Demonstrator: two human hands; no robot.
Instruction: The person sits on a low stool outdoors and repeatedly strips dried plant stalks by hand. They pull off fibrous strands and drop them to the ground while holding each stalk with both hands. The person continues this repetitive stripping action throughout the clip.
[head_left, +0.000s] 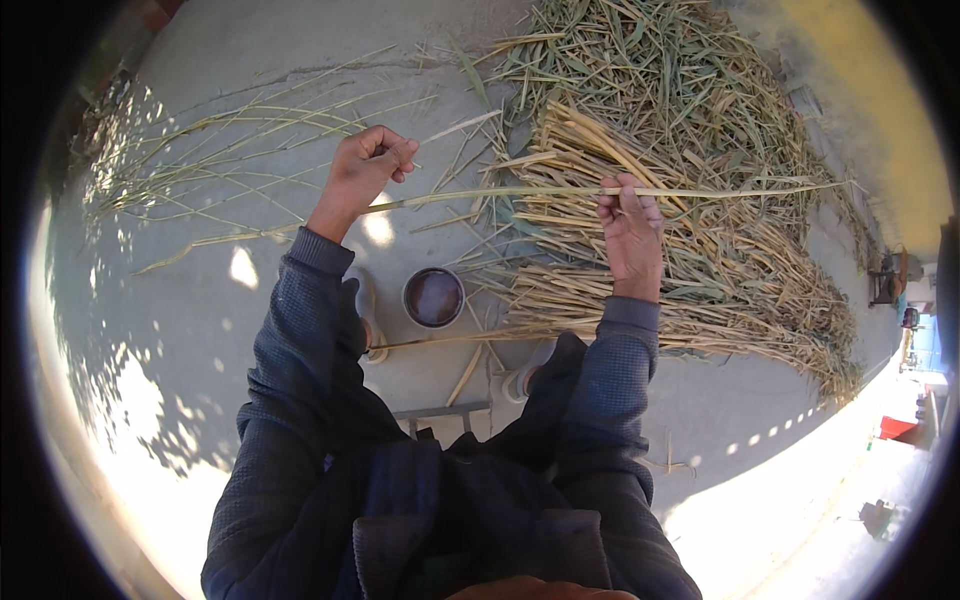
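My left hand (365, 163) pinches a short, pale, flat strip (465, 126) between thumb and fingers; the strip points up and to the right. A long greenish-yellow reed stalk (480, 193) runs across the view. My right hand (632, 236) grips it near its thinner right part, with thumb and fingertips around it. Leftward, the stalk passes behind my left wrist, and its far end shows beyond. Whether my left hand touches this stalk is hidden. Below and between my hands, a round bowl (435, 325) with dark brown contents rests on the concrete near my feet.
Bundles of dry cut reeds (720, 322) lie at the right, with a heap of leafy stalks (637, 52) above them. Thin green stems (247, 180) spread over the floor (187, 315) at the left. A yellow wall (870, 97) stands at upper right. Loose stalk pieces (465, 375) lie between my feet.
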